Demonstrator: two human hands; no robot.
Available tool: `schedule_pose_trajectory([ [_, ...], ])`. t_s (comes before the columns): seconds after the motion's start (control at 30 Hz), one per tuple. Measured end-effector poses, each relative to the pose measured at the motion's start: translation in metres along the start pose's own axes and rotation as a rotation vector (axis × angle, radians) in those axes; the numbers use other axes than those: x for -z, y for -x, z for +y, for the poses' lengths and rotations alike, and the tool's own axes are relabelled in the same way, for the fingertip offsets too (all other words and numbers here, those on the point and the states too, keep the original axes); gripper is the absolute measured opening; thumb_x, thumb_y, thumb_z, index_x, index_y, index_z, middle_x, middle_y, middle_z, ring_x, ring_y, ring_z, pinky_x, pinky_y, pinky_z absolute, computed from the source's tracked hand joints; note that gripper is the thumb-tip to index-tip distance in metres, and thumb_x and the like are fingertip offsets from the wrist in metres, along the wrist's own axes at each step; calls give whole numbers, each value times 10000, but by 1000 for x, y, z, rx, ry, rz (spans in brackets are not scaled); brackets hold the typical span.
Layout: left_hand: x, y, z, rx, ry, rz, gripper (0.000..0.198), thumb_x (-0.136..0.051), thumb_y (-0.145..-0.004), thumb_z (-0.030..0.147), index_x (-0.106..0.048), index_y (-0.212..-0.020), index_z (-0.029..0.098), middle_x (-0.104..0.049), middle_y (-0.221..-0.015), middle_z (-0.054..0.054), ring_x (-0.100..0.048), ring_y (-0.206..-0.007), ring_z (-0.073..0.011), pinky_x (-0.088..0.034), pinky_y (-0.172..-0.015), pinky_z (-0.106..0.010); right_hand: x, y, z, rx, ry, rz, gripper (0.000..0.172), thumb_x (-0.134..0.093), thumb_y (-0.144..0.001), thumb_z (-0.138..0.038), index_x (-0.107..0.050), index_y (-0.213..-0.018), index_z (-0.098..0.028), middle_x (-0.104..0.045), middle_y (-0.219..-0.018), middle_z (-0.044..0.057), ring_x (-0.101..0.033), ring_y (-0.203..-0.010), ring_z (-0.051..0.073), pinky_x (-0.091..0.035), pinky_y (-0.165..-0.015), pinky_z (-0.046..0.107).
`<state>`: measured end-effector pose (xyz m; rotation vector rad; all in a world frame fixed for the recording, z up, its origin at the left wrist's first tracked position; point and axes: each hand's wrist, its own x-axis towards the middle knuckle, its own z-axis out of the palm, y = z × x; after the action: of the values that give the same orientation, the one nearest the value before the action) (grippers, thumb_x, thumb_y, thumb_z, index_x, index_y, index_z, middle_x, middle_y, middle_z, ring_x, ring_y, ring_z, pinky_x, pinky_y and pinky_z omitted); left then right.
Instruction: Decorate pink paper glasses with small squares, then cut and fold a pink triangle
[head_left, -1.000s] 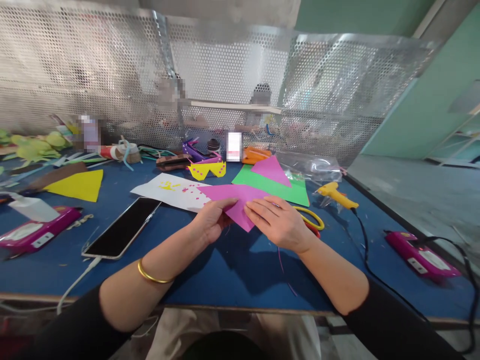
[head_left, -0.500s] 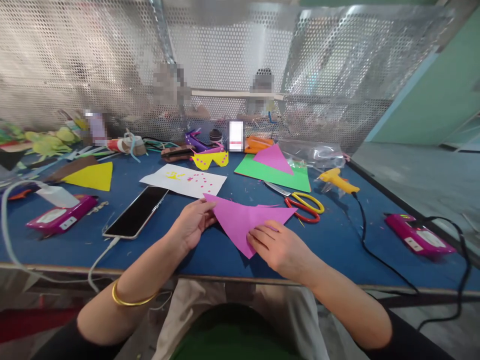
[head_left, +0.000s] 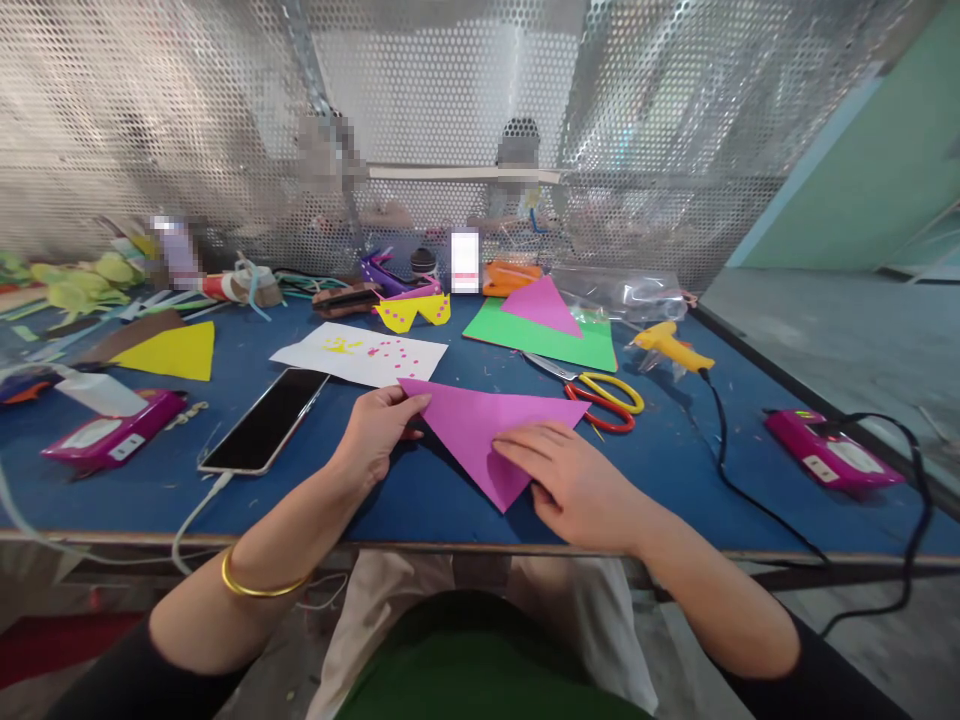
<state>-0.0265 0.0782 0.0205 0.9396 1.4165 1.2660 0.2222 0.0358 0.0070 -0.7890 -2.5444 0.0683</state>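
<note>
A sheet of purple paper (head_left: 487, 420), folded into a triangle, lies at the near middle of the table with one tip toward me. My left hand (head_left: 375, 430) pinches its left corner between thumb and fingers. Across the lower right part of the paper rests my right hand (head_left: 574, 480), its fingers stretched out and pressed on the surface, the thumb lower down by the paper's edge. The paper's right corner comes up to the red and yellow handles of a pair of scissors (head_left: 604, 400).
Left lie a phone (head_left: 266, 420) on a cable and a magenta power strip (head_left: 116, 430). Behind are white paper (head_left: 360, 353), yellow paper glasses (head_left: 412, 312) and green sheets (head_left: 536, 340). At right are a yellow glue gun (head_left: 671, 348), its black cord and another magenta power strip (head_left: 832, 450).
The folds have come together along the paper's far edge. My left thumb now presses on the left corner; my right hand has tilted, its thumb now showing. The view has shifted slightly.
</note>
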Motion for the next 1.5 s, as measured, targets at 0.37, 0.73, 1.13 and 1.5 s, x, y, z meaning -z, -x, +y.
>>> schedule_pose_trajectory([
  [0.37,0,2,-2,-40,-25,57,298,-767,-605,198,-738,-896,140,-730,-853,-78,-653,-733,-177,-503,-575,-239,13,25,19,-728,-357,567,205,-738,-718,-315,-745,-900,-221,-711,-720,-2,-668,-706,195,-552,-797,392],
  [0.73,-42,18,41,-701,-358,-67,103,-687,-802,293,-778,-835,258,-754,-877,-24,-658,-892,-217,-435,-932,-325,28,-54,26,-811,-1301,566,276,-823,-591,-272,-754,-841,-178,-740,-755,3,-586,-484,66,-496,-541,219],
  [1.13,-52,-14,25,-824,-153,-86,129,-723,-775,206,-716,-901,233,-765,-873,2,-714,-818,-170,-565,-802,-307,14,-85,40,-791,-1900,387,221,-764,-687,-179,-754,-907,-159,-762,-967,25,-407,-370,-33,-456,-438,116],
  [1.5,-52,-15,23,-1318,-532,46,106,-729,-806,187,-663,-851,257,-762,-799,62,-706,-720,-125,-430,-1015,-397,5,-76,37,-731,-2002,361,197,-733,-713,-167,-757,-908,-164,-760,-860,-22,-396,-357,-35,-438,-418,112],
])
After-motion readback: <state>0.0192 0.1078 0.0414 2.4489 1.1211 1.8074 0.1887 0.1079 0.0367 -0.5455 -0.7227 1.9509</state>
